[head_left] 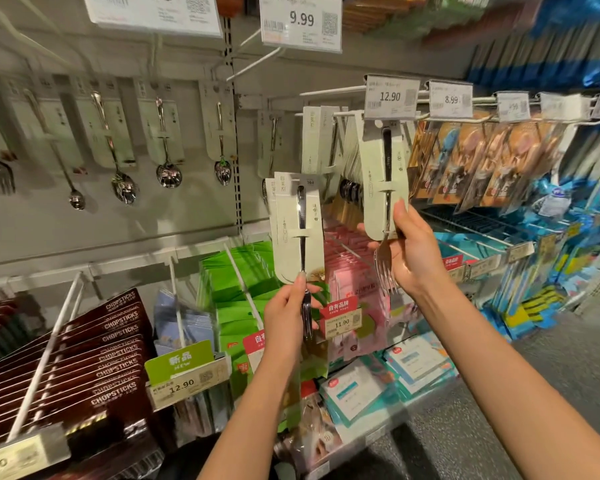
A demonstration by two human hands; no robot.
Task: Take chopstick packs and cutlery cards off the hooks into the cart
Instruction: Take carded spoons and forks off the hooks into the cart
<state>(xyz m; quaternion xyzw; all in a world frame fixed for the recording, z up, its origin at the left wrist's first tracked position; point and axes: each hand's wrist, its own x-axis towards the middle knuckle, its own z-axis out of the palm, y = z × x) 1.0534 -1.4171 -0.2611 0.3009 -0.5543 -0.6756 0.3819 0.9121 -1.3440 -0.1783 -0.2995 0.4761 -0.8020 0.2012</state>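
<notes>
My left hand (286, 317) grips the lower end of a small stack of pale green fork cards (297, 226), held upright and free of any hook. My right hand (407, 252) pinches the bottom of another pale green fork card (383, 178), whose top still hangs at the hook (329, 114) under the 12.90 price tag (391, 97). More cards hang behind it on the same hook. Dark red chopstick packs (84, 362) fill hooks at the lower left. No cart is in view.
Spoon cards (161, 133) hang along the back wall at the left. Green packs (236, 289) and pink packs (354, 289) sit on lower hooks under my hands. Orange and blue cutlery packs (482, 161) hang to the right. Grey floor (551, 358) lies at the lower right.
</notes>
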